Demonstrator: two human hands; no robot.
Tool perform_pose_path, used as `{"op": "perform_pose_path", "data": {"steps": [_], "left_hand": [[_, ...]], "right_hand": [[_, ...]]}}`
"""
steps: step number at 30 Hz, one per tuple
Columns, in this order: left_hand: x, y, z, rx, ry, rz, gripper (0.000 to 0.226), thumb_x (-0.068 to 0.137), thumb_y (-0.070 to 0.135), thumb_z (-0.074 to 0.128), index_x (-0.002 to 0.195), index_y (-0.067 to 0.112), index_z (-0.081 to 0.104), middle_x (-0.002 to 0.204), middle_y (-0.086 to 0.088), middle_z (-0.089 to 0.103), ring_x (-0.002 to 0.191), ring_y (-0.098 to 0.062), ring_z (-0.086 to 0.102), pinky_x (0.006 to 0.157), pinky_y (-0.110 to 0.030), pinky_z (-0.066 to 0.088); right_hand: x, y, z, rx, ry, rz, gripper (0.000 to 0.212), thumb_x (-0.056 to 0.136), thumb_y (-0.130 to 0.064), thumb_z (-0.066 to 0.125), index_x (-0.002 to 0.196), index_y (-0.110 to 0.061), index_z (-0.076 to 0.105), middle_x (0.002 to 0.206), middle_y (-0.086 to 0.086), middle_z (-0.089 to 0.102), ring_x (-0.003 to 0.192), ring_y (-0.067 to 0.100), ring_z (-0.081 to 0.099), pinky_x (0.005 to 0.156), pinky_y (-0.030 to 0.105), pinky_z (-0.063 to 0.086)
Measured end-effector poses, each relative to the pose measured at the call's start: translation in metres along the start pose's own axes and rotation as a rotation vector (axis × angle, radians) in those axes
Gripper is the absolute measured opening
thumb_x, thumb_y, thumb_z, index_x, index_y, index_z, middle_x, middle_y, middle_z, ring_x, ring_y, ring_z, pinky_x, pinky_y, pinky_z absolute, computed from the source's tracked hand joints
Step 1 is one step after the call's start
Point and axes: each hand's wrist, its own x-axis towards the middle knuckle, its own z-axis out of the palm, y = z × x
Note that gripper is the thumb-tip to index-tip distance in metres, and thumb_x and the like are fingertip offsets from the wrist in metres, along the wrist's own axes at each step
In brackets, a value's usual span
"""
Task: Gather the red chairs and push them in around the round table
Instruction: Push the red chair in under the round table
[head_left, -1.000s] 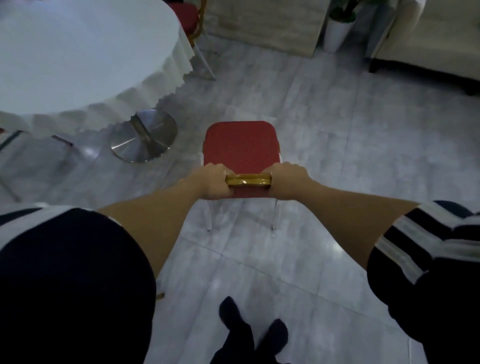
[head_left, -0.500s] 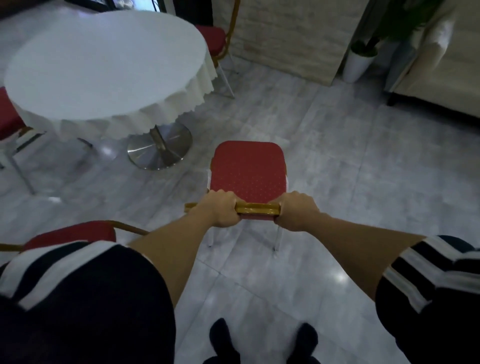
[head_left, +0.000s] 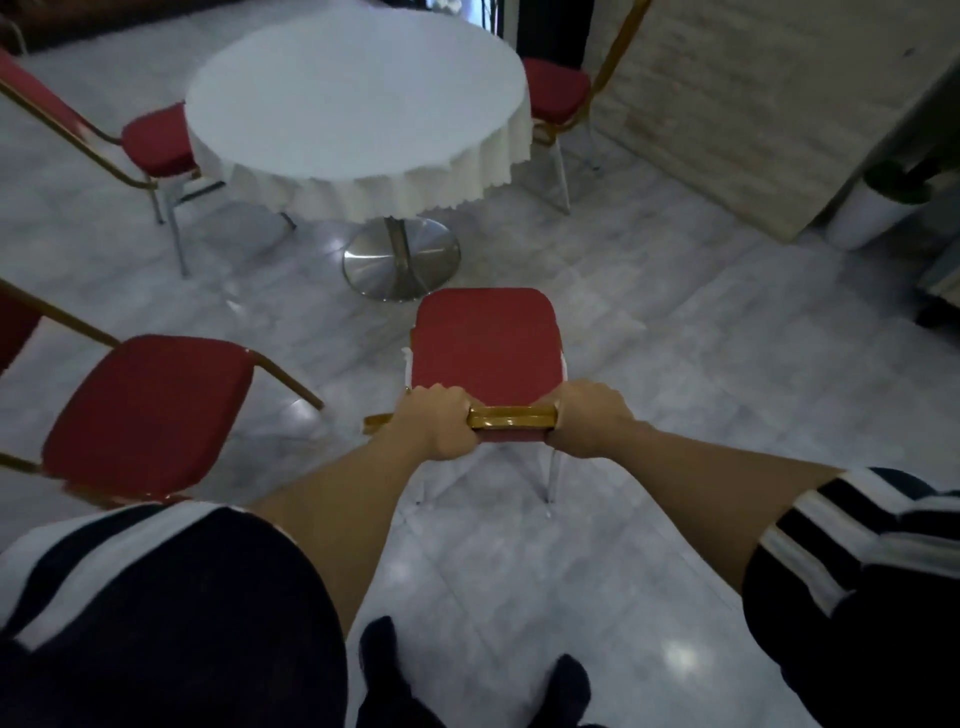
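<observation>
Both hands, left hand (head_left: 435, 422) and right hand (head_left: 588, 419), squeeze the gold chair back (head_left: 511, 417). Its red seat (head_left: 485, 345) sits just past them, near the round table (head_left: 358, 104). Pushing straight could bump the table's metal base (head_left: 401, 258).

Pale marble-tiled floor (head_left: 701, 364) carries four red chairs, a white planter (head_left: 865, 215) and the cloth-draped round table's (head_left: 358, 98) steel base (head_left: 401, 265).

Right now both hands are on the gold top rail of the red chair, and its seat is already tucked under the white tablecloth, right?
Not quite. The head view shows both hands, left and right, in a grip on the gold rail, but the chair stands short of the tablecloth, its seat out in the open near the table's metal base.
</observation>
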Motion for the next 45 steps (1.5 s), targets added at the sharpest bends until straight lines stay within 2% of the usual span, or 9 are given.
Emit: {"op": "perform_pose_path", "data": {"steps": [4,7,10,14,18,26,33,40,45], "left_hand": [[-0.013,0.038,0.014,-0.090,0.018,-0.122,0.019,0.089,0.038,0.056,0.071,0.039,0.060,0.087,0.001,0.071,0.089,-0.033,0.070,0.086,-0.044,0.058],[-0.017,0.064,0.022,-0.141,0.024,-0.178,0.018,0.088,0.038,0.052,0.089,0.036,0.070,0.096,-0.002,0.073,0.093,-0.035,0.068,0.090,-0.046,0.056],[-0.014,0.079,0.027,-0.148,0.019,-0.178,0.028,0.089,0.034,0.052,0.109,0.034,0.071,0.103,-0.003,0.073,0.097,-0.035,0.068,0.091,-0.047,0.055],[-0.003,0.076,0.018,-0.180,-0.015,-0.198,0.022,0.088,0.028,0.053,0.102,0.033,0.069,0.103,-0.005,0.073,0.099,-0.037,0.068,0.091,-0.050,0.057],[0.017,0.068,0.002,-0.234,-0.006,-0.221,0.015,0.087,0.024,0.056,0.082,0.036,0.064,0.093,-0.002,0.072,0.091,-0.034,0.069,0.087,-0.050,0.059],[0.095,0.025,-0.035,-0.256,0.020,-0.199,0.016,0.093,0.038,0.059,0.097,0.034,0.074,0.088,0.004,0.072,0.083,-0.027,0.069,0.084,-0.047,0.060],[0.172,-0.027,-0.086,-0.223,0.070,-0.211,0.035,0.094,0.044,0.057,0.127,0.045,0.069,0.113,-0.004,0.073,0.104,-0.037,0.067,0.093,-0.048,0.055],[0.234,-0.079,-0.131,-0.265,0.079,-0.246,0.040,0.088,0.041,0.060,0.126,0.051,0.070,0.101,-0.001,0.074,0.098,-0.036,0.069,0.092,-0.051,0.057],[0.271,-0.106,-0.150,-0.268,0.100,-0.265,0.041,0.090,0.043,0.065,0.129,0.053,0.068,0.097,0.000,0.074,0.093,-0.032,0.069,0.089,-0.048,0.059]], "right_hand": [[-0.008,0.025,-0.004,-0.062,-0.032,-0.091,0.017,0.091,-0.030,0.065,0.099,-0.038,0.079,0.085,-0.007,0.072,0.079,0.023,0.070,0.070,0.034,0.057],[-0.011,0.046,-0.009,-0.088,-0.049,-0.133,0.017,0.091,-0.032,0.065,0.098,-0.041,0.079,0.083,-0.009,0.072,0.076,0.020,0.067,0.069,0.035,0.059],[-0.009,0.063,-0.014,-0.115,-0.061,-0.157,0.022,0.090,-0.031,0.066,0.100,-0.045,0.079,0.079,-0.012,0.067,0.072,0.016,0.061,0.063,0.030,0.052],[0.005,0.069,-0.019,-0.098,-0.061,-0.188,0.018,0.091,-0.034,0.067,0.097,-0.046,0.079,0.075,-0.012,0.065,0.070,0.016,0.063,0.055,0.026,0.042],[0.032,0.071,-0.032,-0.090,-0.058,-0.179,0.016,0.091,-0.037,0.069,0.098,-0.047,0.078,0.080,-0.012,0.071,0.075,0.018,0.068,0.063,0.030,0.050],[0.123,0.077,-0.068,-0.103,-0.056,-0.192,0.015,0.089,-0.038,0.071,0.100,-0.046,0.079,0.077,-0.014,0.067,0.071,0.014,0.061,0.063,0.029,0.044],[0.230,0.070,-0.113,-0.092,-0.070,-0.177,0.018,0.086,-0.037,0.070,0.098,-0.045,0.080,0.070,-0.017,0.063,0.069,0.015,0.062,0.064,0.031,0.046],[0.320,0.057,-0.143,-0.090,-0.092,-0.198,0.013,0.089,-0.040,0.072,0.089,-0.053,0.073,0.069,-0.018,0.059,0.069,0.015,0.061,0.059,0.029,0.042],[0.364,0.052,-0.161,-0.059,-0.093,-0.209,0.010,0.090,-0.040,0.077,0.094,-0.049,0.078,0.076,-0.014,0.068,0.072,0.016,0.067,0.064,0.032,0.054]]}}
